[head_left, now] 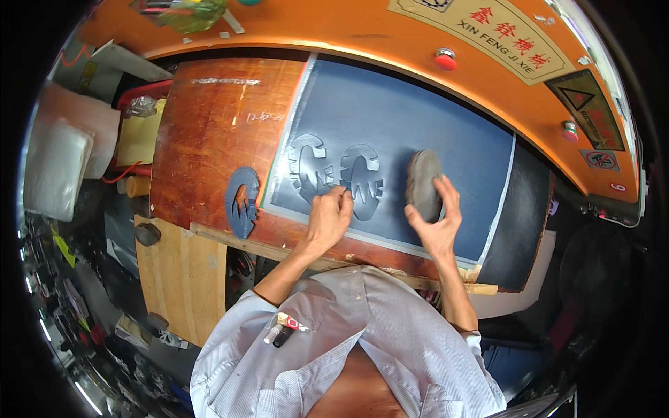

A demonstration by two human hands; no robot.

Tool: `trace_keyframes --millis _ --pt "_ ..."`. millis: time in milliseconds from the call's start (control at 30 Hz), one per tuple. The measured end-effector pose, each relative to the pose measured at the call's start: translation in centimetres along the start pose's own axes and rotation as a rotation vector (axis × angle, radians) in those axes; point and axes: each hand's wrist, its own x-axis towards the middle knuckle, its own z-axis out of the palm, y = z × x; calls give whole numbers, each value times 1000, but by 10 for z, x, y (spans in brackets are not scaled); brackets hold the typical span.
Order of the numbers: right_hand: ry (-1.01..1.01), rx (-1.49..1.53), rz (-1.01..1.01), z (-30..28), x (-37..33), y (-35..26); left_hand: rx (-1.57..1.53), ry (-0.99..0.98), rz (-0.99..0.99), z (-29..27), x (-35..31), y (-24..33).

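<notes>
A large dark blue sheet lies across the work board, with two curved, zigzag-slotted shapes cut in it. The left cut shape and the right cut shape sit side by side. My left hand is closed, its fingertips pinched at the lower edge between these shapes; whatever they grip is hidden. In my right hand is a thick grey-brown oval cutting die, held on edge over the sheet between thumb and fingers. A loose blue cut piece of similar shape rests left of the sheet.
An orange machine beam with red buttons spans the far side. Reddish-brown wooden board shows at the left. A lighter wooden panel, plastic-wrapped stacks and a red crate stand farther left.
</notes>
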Motion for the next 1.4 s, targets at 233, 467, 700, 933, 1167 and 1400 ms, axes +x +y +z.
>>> trace_keyframes --millis 233,467,700,933,1167,1400 --pt "-58 -230 -102 41 -35 18 35 72 -31 -17 -47 3" --pt "28 -172 -119 43 -27 15 161 143 312 9 -109 -54" --pt "406 293 175 -47 -17 34 238 311 484 21 -76 -54" --pt "690 346 70 -126 20 64 240 283 360 36 -4 -22" --pt "588 376 143 -103 8 85 247 330 378 44 51 -8" --pt "533 367 229 -78 -21 100 287 290 422 41 79 -6"
